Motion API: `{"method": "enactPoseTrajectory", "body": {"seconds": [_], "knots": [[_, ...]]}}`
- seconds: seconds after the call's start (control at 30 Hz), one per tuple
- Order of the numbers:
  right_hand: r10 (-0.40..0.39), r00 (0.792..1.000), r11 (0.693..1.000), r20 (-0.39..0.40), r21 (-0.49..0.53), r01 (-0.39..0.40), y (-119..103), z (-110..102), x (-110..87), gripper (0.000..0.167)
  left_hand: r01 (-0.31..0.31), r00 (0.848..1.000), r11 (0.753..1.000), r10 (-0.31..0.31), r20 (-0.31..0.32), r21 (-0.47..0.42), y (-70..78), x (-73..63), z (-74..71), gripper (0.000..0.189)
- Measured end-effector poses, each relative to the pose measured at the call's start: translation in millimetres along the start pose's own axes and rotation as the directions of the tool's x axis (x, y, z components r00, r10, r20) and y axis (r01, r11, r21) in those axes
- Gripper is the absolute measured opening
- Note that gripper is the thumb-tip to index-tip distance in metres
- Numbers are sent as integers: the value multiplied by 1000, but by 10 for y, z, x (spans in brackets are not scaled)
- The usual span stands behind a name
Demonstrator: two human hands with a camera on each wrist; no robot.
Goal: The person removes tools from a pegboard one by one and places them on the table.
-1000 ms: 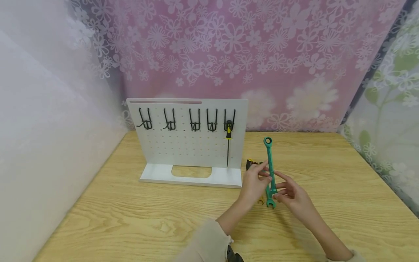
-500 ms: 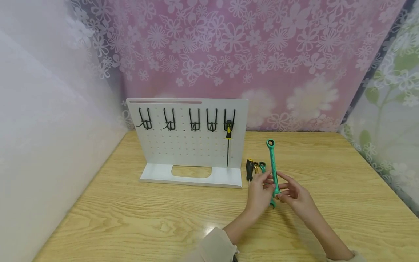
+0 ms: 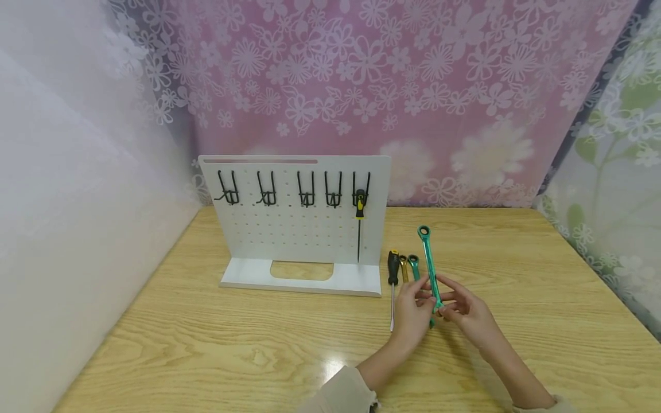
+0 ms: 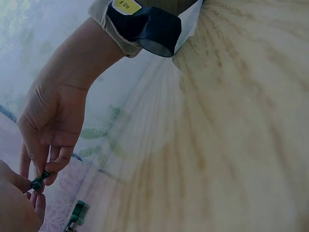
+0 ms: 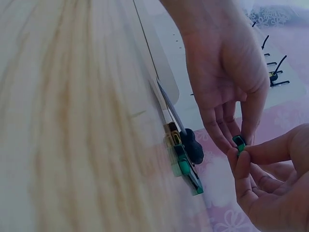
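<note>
A green ratchet wrench (image 3: 428, 255) stands tilted up off the table, ring end at the top. My left hand (image 3: 415, 315) and my right hand (image 3: 472, 321) both pinch its lower part, thumbs against fingertips. The wrist views show the wrench's open end (image 5: 238, 141) between the two sets of fingertips. Behind my left hand lie a second green wrench (image 3: 415, 265), a gold wrench (image 3: 404, 266) and a black-and-yellow screwdriver (image 3: 393, 269) on the table. My left hand hides parts of both lying wrenches.
A white pegboard (image 3: 304, 229) on a flat base stands left of the tools. It carries several black double hooks (image 3: 266, 192). From the rightmost hook hangs another black-and-yellow screwdriver (image 3: 360, 209). A floral curtain (image 3: 330, 86) backs the wooden table (image 3: 206, 344).
Both hands and the held wrench have shifted slightly right and down. My left hand has moved off the lying screwdriver, so its whole shaft shows. The wrench's lean has changed a little.
</note>
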State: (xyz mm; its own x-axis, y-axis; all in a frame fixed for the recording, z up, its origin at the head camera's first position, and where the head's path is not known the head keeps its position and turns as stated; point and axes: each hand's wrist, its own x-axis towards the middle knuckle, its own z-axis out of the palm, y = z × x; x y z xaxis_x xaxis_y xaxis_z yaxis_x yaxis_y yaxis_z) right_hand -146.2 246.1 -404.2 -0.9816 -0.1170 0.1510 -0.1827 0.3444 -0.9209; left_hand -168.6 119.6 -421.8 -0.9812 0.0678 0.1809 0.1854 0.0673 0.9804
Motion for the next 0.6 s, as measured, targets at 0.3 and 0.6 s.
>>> {"method": "enactPoseTrajectory", "body": {"seconds": [0.3, 0.6], "knots": [[50, 999, 999, 11, 0, -50, 38, -6, -13, 55, -33, 999, 999, 33, 11, 6, -106, -12, 25, 43], [120, 993, 992, -4, -32, -120, 68, -25, -11, 55, -35, 998, 999, 33, 54, 26, -167, -36, 54, 44]]}}
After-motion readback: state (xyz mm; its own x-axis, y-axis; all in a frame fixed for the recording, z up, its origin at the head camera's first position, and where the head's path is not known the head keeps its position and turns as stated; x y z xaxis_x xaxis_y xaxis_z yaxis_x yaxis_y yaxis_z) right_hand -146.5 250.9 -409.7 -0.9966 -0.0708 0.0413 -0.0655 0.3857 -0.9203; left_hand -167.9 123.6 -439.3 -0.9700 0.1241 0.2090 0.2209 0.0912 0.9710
